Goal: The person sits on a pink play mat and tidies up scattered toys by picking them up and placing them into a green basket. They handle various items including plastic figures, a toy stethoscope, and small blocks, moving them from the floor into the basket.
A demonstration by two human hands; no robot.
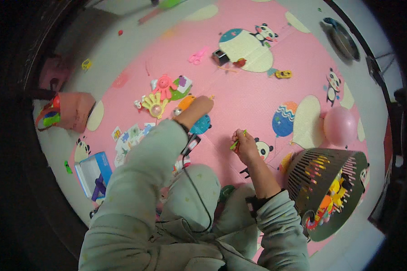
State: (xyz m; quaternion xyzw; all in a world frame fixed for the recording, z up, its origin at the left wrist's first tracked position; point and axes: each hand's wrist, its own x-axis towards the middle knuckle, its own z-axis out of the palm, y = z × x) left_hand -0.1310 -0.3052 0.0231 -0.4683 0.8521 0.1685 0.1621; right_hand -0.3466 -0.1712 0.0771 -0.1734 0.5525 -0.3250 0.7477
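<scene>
My right hand (245, 145) is closed around a small green and yellow toy piece (235, 145), above the pink play mat (224, 115). My left hand (202, 104) reaches forward over the mat, its fingers mostly hidden from me. A tiny yellow thing (212, 97) shows at its far edge, and I cannot tell whether it is gripped. Close by the left hand lie an orange toy (187, 101) and a blue round toy (201, 124). Farther left are a yellow hand-shaped toy (155, 104) and a coral hand-shaped toy (164, 86).
A tipped green plastic basket (320, 179) holding toys lies at right, near a pink balloon (340, 126). Left are an orange bag (75, 111), a blue box (103, 164) and picture cards (130, 137). Pink toy scissors (197, 57) and a yellow toy car (283, 74) lie ahead.
</scene>
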